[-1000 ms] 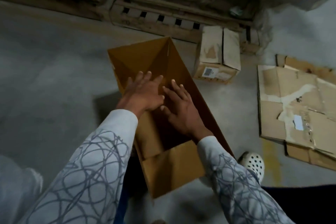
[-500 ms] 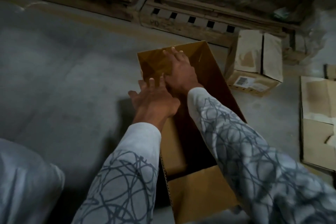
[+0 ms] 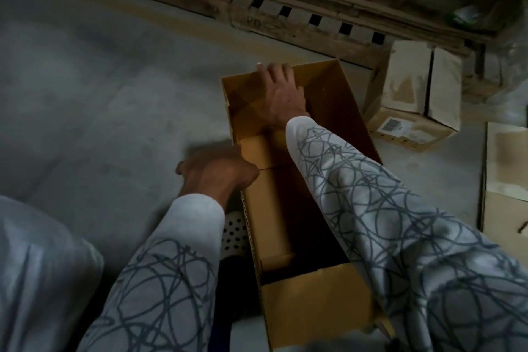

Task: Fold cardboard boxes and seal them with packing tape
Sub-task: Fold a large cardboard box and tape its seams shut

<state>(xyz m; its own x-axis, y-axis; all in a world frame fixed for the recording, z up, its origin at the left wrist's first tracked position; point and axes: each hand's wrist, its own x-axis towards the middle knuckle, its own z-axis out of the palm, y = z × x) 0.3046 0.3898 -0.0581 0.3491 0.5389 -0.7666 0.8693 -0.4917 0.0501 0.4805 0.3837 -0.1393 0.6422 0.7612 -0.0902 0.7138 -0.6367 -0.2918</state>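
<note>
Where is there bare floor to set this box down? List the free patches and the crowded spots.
Free: the wide concrete floor left of the open box, bordered by the wooden pallet beyond. A narrower strip lies between the open box and the flattened cardboard. Crowded: the far right, where a small closed box sits against the pallet.

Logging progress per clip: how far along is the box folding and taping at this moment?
Done: the brown box is opened into a rectangular tube on the floor, with flaps lying inside it.
In hand: the right hand reaches over its far edge, and the left hand grips its left wall.
Left: no tape shows on it and no tape roll is in view, so sealing has not begun. A closed smaller box sits beyond.
</note>
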